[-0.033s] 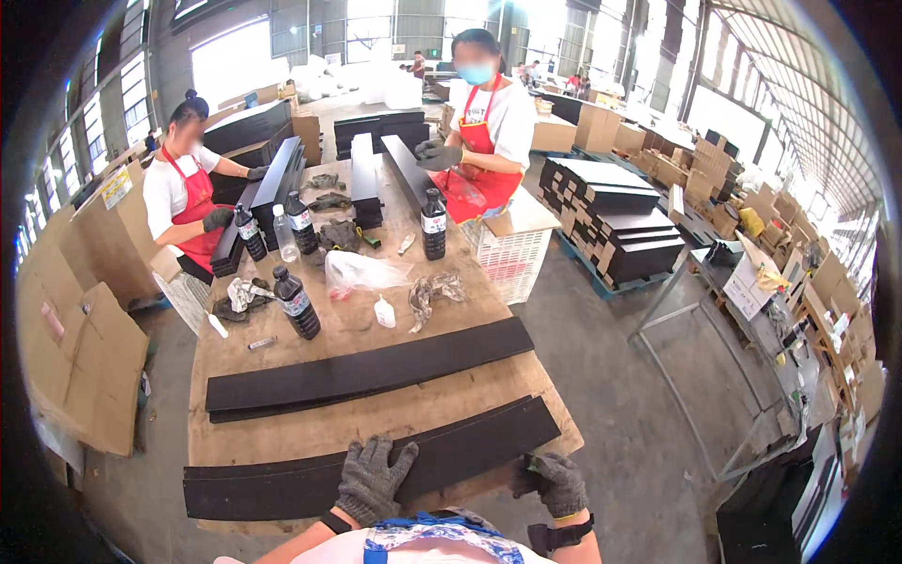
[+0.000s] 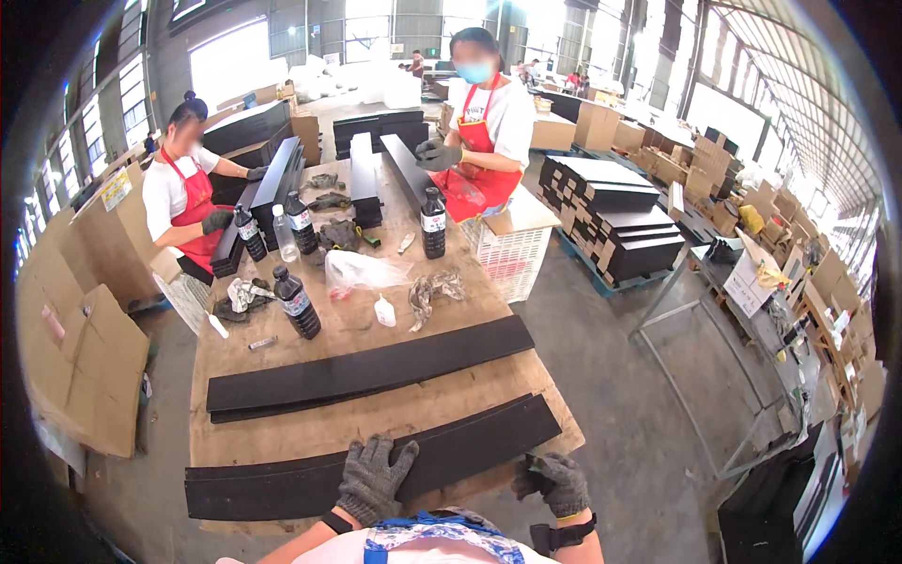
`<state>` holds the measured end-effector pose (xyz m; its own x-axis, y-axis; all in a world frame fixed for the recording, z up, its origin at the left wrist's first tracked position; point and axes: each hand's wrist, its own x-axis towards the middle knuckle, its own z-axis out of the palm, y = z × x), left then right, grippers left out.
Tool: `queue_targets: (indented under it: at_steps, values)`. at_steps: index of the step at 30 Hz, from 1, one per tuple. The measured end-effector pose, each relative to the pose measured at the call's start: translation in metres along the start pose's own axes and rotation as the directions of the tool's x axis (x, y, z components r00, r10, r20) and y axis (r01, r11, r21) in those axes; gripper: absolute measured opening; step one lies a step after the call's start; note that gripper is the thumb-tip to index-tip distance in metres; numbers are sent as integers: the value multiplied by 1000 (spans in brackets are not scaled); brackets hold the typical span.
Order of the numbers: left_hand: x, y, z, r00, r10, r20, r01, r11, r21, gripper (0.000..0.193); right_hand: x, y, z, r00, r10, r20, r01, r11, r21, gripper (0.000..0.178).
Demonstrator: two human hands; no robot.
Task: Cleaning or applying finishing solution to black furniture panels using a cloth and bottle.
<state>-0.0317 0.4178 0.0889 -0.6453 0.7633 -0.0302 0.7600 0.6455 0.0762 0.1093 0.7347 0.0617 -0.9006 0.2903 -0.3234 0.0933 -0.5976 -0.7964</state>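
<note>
Nearest me on the table lie long black boards (image 2: 282,484), one overlapping another lengthwise. My left hand (image 2: 373,479), in a grey knitted glove, rests flat on them with its fingers spread. By their right end, at the table's edge, is my right hand (image 2: 556,484), gloved the same way. Its fingers are curled round something dark with a bit of green, too hidden to name. Farther in lies another small stack of black boards (image 2: 376,367), parallel to the first and apart from it.
Dark bottles (image 2: 298,303), a clear plastic bag (image 2: 366,271), a small white squeeze bottle (image 2: 384,311) and a stained rag (image 2: 435,296) stand or lie mid-table. Two co-workers in red aprons work at the far end. A metal-framed bench (image 2: 695,310) and stacked boards (image 2: 611,221) are to the right.
</note>
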Motion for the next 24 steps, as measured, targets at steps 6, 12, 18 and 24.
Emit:
queue_targets:
  at_steps: [6, 12, 18, 24]
  values:
    - [0, 15, -17, 1000, 29, -12, -28, 998, 60, 99, 4, 10, -15, 999, -39, -12, 39, 999, -10, 26]
    - [-7, 10, -8, 995, 18, -97, -18, 1000, 6, 87, 12, 7, 2, 993, -66, 101, 59, 996, 69, 31]
    - [-21, 1, -38, 811, -108, -576, -77, 954, -288, 14, 23, -14, -8, 986, -119, 118, 107, 989, 102, 34]
    - [-35, 19, -28, 625, -364, -691, 174, 928, -330, 15, 40, -14, 11, 967, -71, 244, 58, 996, 60, 30]
